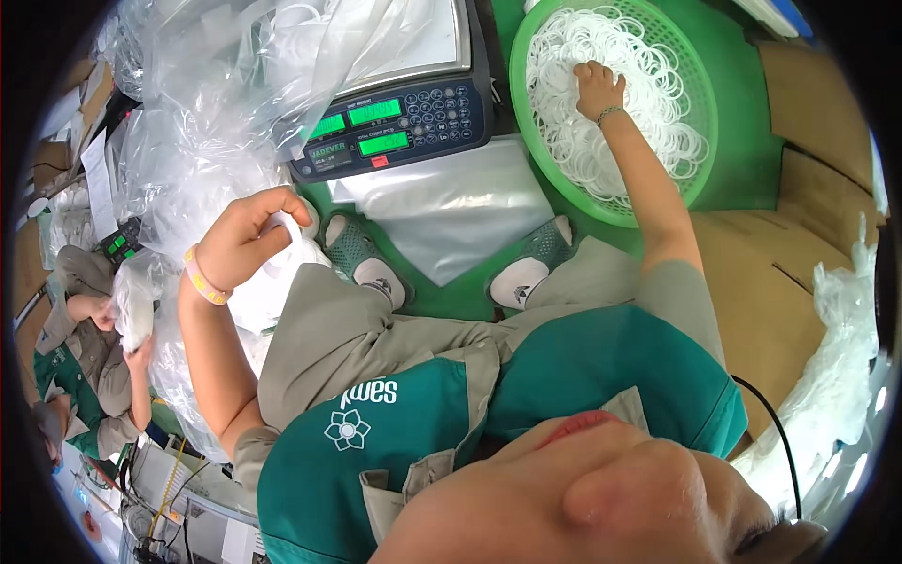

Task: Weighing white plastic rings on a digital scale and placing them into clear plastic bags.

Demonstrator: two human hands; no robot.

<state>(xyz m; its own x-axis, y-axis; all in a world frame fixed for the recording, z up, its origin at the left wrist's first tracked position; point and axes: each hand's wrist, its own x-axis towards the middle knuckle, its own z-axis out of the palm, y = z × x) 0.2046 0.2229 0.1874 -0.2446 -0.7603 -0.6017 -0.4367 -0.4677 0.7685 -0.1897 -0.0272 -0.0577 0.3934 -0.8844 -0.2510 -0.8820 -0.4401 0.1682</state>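
My left hand [252, 235] is closed, thumb against fingers, around some white plastic rings [284, 226]; how many is hidden by the hand. It is just below the near left corner of a digital counting scale [395, 132] with lit green displays. At the far right, my right hand [599, 90] rests on a heap of loose white rings [648, 127], its fingers spread. No ring shows clearly gripped there. The heap sits in a round green plastic basket [707, 141].
Clear plastic bags [178, 141] pile up on the left and overlap the scale. A flat plastic bag [451, 207] lies between my feet on the green floor [742, 160]. Cardboard [752, 273] is at the right. A co-worker [94, 376] sits at far left, holding a white bundle.
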